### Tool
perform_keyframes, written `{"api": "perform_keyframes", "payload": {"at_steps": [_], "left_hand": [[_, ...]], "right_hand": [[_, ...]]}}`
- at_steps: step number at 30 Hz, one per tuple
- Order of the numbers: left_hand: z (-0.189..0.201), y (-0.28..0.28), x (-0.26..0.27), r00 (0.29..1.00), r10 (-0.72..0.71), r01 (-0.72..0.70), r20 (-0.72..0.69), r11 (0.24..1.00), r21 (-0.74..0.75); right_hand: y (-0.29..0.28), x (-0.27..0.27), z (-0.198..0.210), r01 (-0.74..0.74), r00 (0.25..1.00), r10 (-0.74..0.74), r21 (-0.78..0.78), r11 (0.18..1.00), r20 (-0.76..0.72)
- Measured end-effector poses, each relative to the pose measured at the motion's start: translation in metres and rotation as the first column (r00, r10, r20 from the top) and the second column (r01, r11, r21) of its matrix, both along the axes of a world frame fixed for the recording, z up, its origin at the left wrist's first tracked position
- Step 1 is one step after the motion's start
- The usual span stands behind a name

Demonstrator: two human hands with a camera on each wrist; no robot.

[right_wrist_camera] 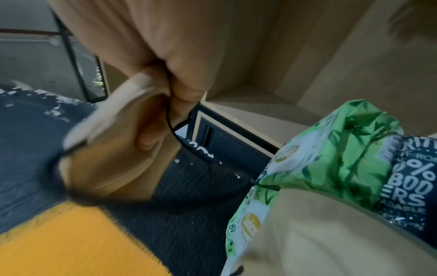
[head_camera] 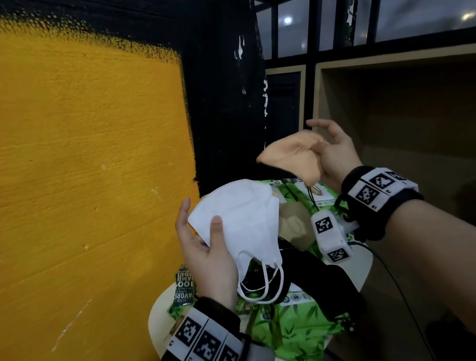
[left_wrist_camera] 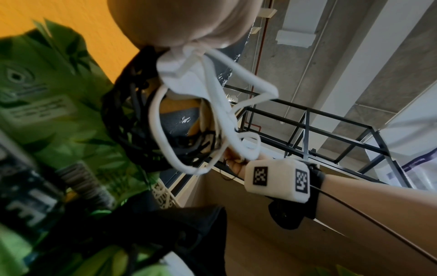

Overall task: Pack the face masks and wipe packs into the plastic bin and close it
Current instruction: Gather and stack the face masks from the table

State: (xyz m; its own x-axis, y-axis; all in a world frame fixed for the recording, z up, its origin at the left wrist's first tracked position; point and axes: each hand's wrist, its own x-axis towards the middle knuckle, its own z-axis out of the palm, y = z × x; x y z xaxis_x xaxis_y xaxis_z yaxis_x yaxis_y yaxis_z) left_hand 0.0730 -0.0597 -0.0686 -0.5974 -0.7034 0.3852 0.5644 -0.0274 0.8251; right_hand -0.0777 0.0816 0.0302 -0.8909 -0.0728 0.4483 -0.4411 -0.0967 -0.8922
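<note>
A yellow wall (head_camera: 60,176) stood left of the round white surface (head_camera: 158,316), where green wipe packs (head_camera: 286,324) lay heaped. The left hand (head_camera: 208,256) pinched a white mask (head_camera: 242,219), the right hand (head_camera: 331,151) a tan mask (head_camera: 286,157), both lifted, likely for packing. No bin showed.

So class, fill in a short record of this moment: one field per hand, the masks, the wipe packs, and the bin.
left hand: holds the white mask, thumb on its front
right hand: pinches the beige mask, raised above the pile
black mask: lies on the wipe packs
wipe packs: green leaf-print, piled on a pale round surface
plastic bin: not in view
</note>
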Motion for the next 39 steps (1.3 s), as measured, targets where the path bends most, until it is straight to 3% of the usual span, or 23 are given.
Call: {"api": "perform_keyframes", "payload": {"at_steps": [5, 7, 9, 11, 13, 15, 16, 18, 20, 22, 23, 27, 29, 33, 39], "left_hand": [[-0.009, -0.007, -0.004, 0.999, 0.046, -0.046, -0.012, 0.998, -0.032], [-0.010, -0.007, -0.006, 0.999, 0.050, -0.050, 0.001, 0.999, -0.016], [-0.011, -0.006, -0.008, 0.998, 0.039, -0.038, 0.038, 0.999, -0.017], [-0.011, -0.006, -0.009, 0.997, 0.044, -0.043, 0.069, 0.999, -0.024], [-0.010, -0.005, -0.009, 0.995, 0.052, -0.049, 0.085, 0.998, -0.038], [-0.010, -0.003, -0.009, 0.996, 0.046, -0.042, 0.078, 0.998, -0.054], [-0.011, -0.003, -0.009, 0.997, 0.037, -0.033, 0.071, 0.998, -0.053], [-0.009, 0.001, -0.007, 0.997, 0.017, -0.015, 0.074, 0.999, -0.030], [-0.004, 0.006, -0.004, 0.994, 0.019, -0.017, 0.111, 1.000, -0.016], [-0.002, 0.008, -0.003, 0.993, 0.027, -0.026, 0.115, 1.000, -0.013], [-0.004, 0.007, -0.004, 0.994, 0.041, -0.040, 0.106, 0.999, -0.016], [-0.010, 0.002, -0.005, 0.993, 0.077, -0.074, 0.090, 0.997, -0.038], [-0.008, 0.001, -0.002, 0.992, 0.077, -0.074, 0.097, 0.997, -0.035], [-0.004, -0.001, 0.000, 0.996, 0.051, -0.051, 0.070, 0.999, -0.011], [-0.010, -0.004, -0.003, 0.995, 0.071, -0.071, 0.072, 0.997, -0.004]], "right_hand": [[0.010, -0.026, -0.009, -0.124, 0.974, 0.153, -0.173, 0.977, 0.166], [0.014, -0.045, -0.024, -0.100, 0.960, 0.106, -0.034, 0.994, 0.258], [0.017, -0.059, -0.045, -0.060, 0.947, -0.038, 0.292, 0.954, 0.318], [0.018, -0.065, -0.061, -0.039, 0.950, -0.158, 0.603, 0.797, 0.270], [0.019, -0.058, -0.066, 0.041, 0.956, -0.270, 0.854, 0.519, 0.117], [0.017, -0.044, -0.062, 0.164, 0.927, -0.372, 0.944, 0.286, -0.048], [0.016, -0.036, -0.058, 0.224, 0.910, -0.397, 0.948, 0.227, -0.120], [0.009, -0.022, -0.053, 0.327, 0.916, -0.309, 0.922, 0.206, -0.256], [0.001, -0.012, -0.051, 0.331, 0.944, -0.074, 0.914, 0.236, -0.323], [-0.009, -0.006, -0.052, 0.257, 0.950, 0.124, 0.943, 0.210, -0.286], [-0.014, -0.001, -0.053, 0.199, 0.960, 0.164, 0.967, 0.159, -0.225], [-0.027, 0.004, -0.060, 0.040, 0.988, 0.152, 0.999, -0.023, -0.036], [-0.029, 0.002, -0.060, 0.065, 0.988, 0.145, 0.997, -0.031, -0.060], [-0.032, 0.000, -0.052, 0.102, 0.985, 0.138, 0.994, 0.031, -0.106], [-0.022, 0.010, -0.034, 0.100, 0.973, 0.164, 0.936, 0.336, -0.163]]}}
